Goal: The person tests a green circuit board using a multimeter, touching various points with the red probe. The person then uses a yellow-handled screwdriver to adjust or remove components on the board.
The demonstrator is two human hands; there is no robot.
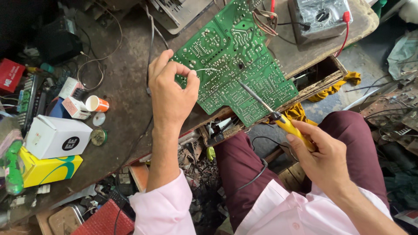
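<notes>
Head view looks down at a green circuit board (235, 61) lying tilted on a worn brown table (126, 100), with one corner sticking out over an open drawer (322, 76). The left hand (172, 93) rests on the board's near edge. Its fingers are curled in, and thumb and first finger pinch a thin silver solder wire (207, 69) that runs out over the board. The right hand (324, 159) is closed around the yellow handle of a soldering iron (278, 119). The iron's thin metal tip points up at the middle of the board, close to the end of the wire.

This looks like the soldering step: hot tip and wire are being brought to one small spot. I think the next move needs both hands very steady, so tip and wire meet on the same tiny joint and not on the one beside it.

Behind the board sits a grey meter (320, 17) with a red lead. On the left side lie a white box (56, 137), a yellow box (50, 167) and a small orange and white cup (96, 103).
</notes>
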